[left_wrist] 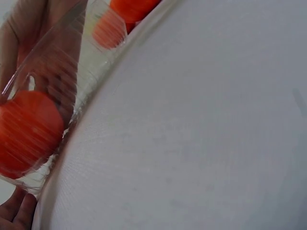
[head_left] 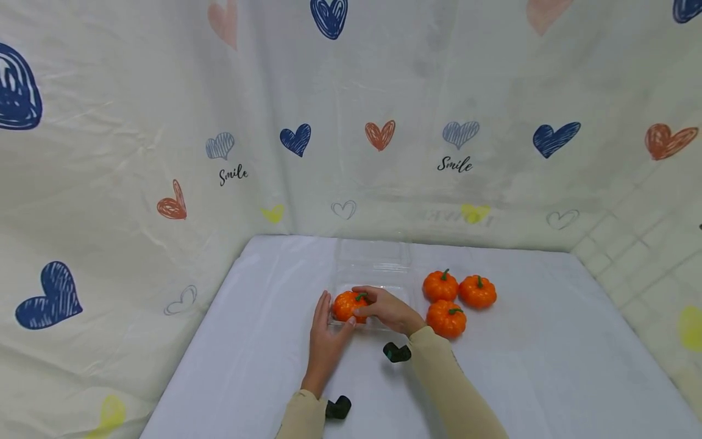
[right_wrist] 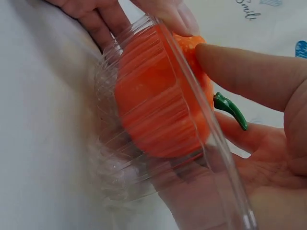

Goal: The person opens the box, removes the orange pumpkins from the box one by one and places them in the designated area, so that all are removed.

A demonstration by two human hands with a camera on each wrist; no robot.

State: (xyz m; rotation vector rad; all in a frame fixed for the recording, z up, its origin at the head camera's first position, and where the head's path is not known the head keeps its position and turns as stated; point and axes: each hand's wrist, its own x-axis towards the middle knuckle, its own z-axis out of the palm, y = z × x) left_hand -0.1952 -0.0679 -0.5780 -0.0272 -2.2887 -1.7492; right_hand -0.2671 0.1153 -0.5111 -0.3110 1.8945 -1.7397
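A small orange pumpkin with a green stem sits in the front left corner of a clear plastic clamshell box. My right hand reaches in from the right and holds this pumpkin between thumb and fingers. Along the box's left side lie the straight fingers of my left hand, its thumb at the front rim. Through the ribbed clear wall the pumpkin also shows in the left wrist view. The fingers of the right hand are partly hidden behind the pumpkin in the right wrist view.
The box's clear lid lies folded open toward the back. Right of the box are three more pumpkins, one at the back, one farther right and one in front. A white cloth covers the table, with a heart-patterned curtain behind.
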